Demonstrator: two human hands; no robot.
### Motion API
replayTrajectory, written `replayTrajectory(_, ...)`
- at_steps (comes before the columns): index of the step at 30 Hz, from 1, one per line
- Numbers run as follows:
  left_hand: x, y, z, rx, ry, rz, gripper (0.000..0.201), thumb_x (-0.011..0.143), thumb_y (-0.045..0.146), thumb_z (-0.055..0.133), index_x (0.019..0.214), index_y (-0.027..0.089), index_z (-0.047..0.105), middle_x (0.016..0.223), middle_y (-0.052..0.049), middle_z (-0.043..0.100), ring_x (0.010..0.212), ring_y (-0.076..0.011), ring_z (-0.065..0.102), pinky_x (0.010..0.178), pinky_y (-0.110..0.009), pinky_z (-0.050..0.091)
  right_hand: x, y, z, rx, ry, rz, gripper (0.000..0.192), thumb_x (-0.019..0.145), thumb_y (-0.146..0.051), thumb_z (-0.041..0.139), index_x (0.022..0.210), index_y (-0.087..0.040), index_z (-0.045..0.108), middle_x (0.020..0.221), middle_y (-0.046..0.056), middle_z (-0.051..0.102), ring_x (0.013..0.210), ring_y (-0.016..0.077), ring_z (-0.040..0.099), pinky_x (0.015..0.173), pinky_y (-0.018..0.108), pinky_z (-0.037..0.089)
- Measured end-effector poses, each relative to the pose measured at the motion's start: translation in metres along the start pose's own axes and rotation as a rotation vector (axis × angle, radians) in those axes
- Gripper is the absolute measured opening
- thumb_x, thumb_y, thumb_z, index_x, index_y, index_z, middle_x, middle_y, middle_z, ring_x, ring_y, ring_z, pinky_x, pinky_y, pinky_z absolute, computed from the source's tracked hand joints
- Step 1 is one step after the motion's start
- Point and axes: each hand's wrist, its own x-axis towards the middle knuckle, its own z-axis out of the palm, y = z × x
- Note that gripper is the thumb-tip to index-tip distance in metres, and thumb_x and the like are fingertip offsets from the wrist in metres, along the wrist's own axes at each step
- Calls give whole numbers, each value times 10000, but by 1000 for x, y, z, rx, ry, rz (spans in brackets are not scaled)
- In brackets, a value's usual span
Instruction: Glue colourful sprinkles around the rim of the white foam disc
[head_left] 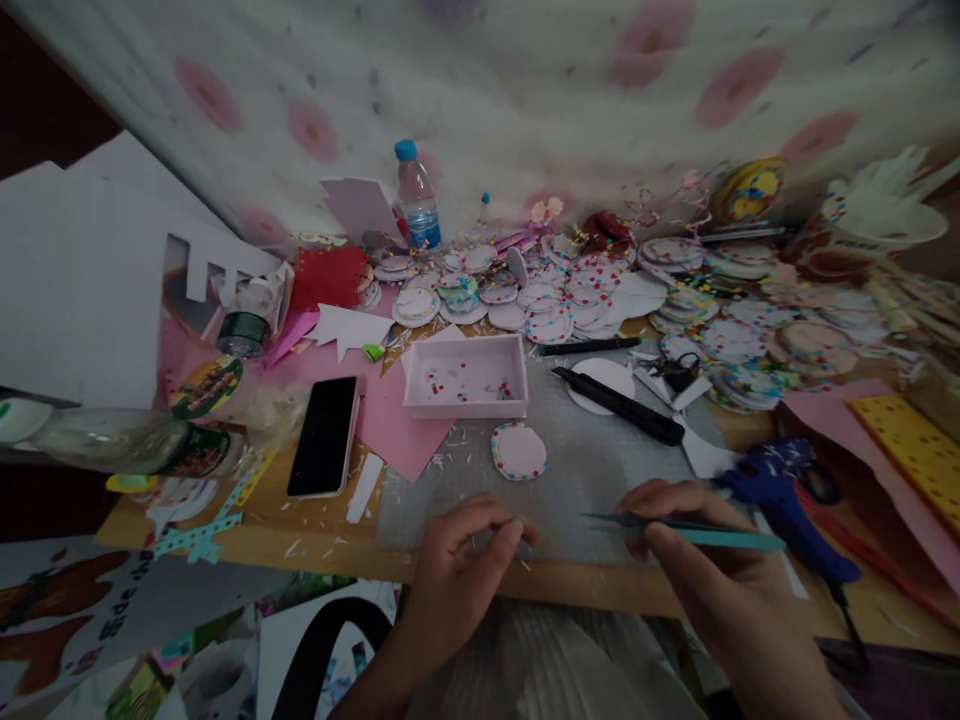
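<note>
My right hand [697, 560] is closed around teal tweezers [720, 537], their thin tips pointing left over the grey cutting mat [465, 500]. Thumb and forefinger pressed together, my left hand [472, 560] hovers at the mat's front edge; whatever it pinches is too small to make out. Just beyond lies a round white paper disc [520, 451] with red and blue dots around its rim. Behind the disc, a shallow pale pink box [465, 405] holds a few tiny coloured pieces. A black utility knife [622, 403] rests across a plain white disc [600, 378].
Piles of decorated discs [555, 295] fill the table's back. At right lie a blue glue gun [780, 490] and a yellow dotted sheet [911, 435]. A phone [324, 437] and a plastic bottle lying on its side [120, 440] are at left. A water bottle [418, 200] stands behind.
</note>
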Motion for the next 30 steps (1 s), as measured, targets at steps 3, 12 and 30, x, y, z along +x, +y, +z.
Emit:
replayTrajectory(3, 2, 2, -2, -4, 12, -26, 200, 907, 251, 544, 853, 209, 733, 856, -23, 702, 842, -152, 634, 746, -231, 479, 2, -4, 9, -57, -42, 10, 101, 762, -318, 718, 817, -253, 663, 756, 15, 666, 549, 121, 587, 484, 208, 496)
replayTrajectory(12, 4, 2, -4, 12, -9, -31, 203, 913, 247, 534, 860, 217, 728, 880, -16, 706, 857, -150, 635, 770, -233, 480, 4, -12, 27, -103, -31, 65, 169, 739, -336, 740, 813, -246, 616, 717, 0, 679, 515, 109, 566, 458, 196, 462)
replayTrajectory(30, 10, 0, -6, 46, -52, 50, 203, 921, 213, 534, 832, 180, 713, 823, -24, 679, 809, -137, 625, 747, -223, 466, 7, -9, 38, -27, -58, 145, 210, 734, -339, 746, 783, -234, 571, 724, 9, 669, 511, 106, 553, 442, 201, 456)
